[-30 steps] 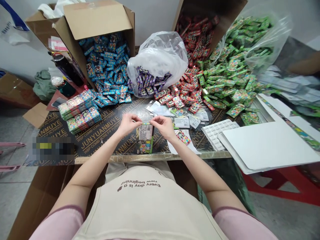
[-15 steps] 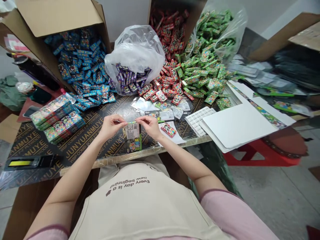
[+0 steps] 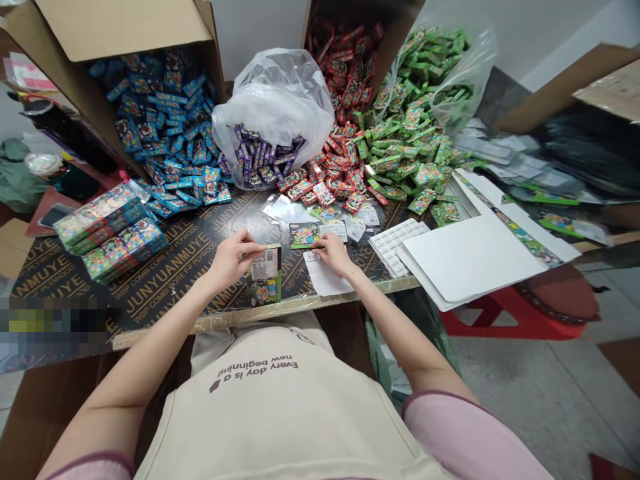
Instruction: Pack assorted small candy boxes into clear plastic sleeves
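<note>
My left hand [image 3: 239, 257] pinches the top edge of a clear printed pouch [image 3: 265, 280] with a green side, which hangs at the table's front edge. To its right, my right hand [image 3: 331, 253] has its fingers closed over the top of a white paper [image 3: 325, 277]; what lies under the fingertips is hidden. The red packet seen there earlier does not show. Just behind my right hand lies a flat green and black printed pouch [image 3: 301, 235]. Clear and white pouches [image 3: 290, 209] lie farther back.
Blue packets [image 3: 175, 120] spill from a carton at the left, beside stacked bundles [image 3: 125, 247]. Purple [image 3: 263, 157], red [image 3: 345, 160] and green packets [image 3: 415, 133] are heaped behind. White cards [image 3: 480, 253] and blister sheets [image 3: 397, 243] lie at the right.
My right hand has left the pouch's top edge and moved right, onto the white paper where the red packet lay. My left hand still holds the pouch.
</note>
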Demonstrator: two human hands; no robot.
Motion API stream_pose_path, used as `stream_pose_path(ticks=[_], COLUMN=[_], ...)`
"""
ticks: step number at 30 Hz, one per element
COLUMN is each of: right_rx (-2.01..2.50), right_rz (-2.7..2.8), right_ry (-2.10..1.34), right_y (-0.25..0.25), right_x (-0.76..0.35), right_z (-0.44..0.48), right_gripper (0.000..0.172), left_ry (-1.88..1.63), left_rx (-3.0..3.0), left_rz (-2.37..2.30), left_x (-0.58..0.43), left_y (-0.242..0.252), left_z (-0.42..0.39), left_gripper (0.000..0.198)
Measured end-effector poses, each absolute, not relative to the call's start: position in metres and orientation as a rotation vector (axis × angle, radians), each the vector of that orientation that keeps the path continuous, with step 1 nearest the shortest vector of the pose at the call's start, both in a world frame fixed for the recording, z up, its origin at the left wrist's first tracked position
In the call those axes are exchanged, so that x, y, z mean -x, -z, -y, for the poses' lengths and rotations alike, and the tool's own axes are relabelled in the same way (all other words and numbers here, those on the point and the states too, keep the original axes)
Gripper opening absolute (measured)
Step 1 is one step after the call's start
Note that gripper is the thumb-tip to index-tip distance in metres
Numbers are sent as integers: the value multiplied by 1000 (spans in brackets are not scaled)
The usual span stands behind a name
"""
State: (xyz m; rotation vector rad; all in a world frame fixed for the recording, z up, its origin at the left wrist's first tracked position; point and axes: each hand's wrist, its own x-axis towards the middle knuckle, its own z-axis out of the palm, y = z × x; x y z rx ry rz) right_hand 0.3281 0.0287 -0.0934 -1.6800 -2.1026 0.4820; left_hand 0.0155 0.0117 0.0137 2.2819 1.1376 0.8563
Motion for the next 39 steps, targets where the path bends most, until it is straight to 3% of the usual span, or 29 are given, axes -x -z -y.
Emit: stream_pose_path(ticks=[8,12,17,21,28,37,39], right_rx=[1553,1552,1597,1526,1013,965,976], right_rz=[2153,1994,1883,1739,1707,1963,1944], right_ry=[-409,-587,-664,-813,-1396,-1598,-1609], right_y=[108,111,110,74,-26,-29,-26], right_x=[-315,-313,-318,-307,-231,-201,-201], right_z=[-17,-8,-7,-21,-42,-56,-56], right_gripper=[13,19,14,17,31,31,30], left_ry=[-947,-1022,-1128,-1165,-1210,-1233,-1241], left_rx=[-2214,-2203,-2121,-2074,-2010,-2006,-1989], left_rz=[-1134,-1138,-1181,-1190,-1189,-1184,-1235], left_x=[-21,-22,-23,-24,-21,-21,-23], left_y=[-17,-13,-9,-9,-9,-13,-11], left_z=[-7,-6,-8,-7,-5,2,2], left_gripper=[17,15,8,10,13,5,10])
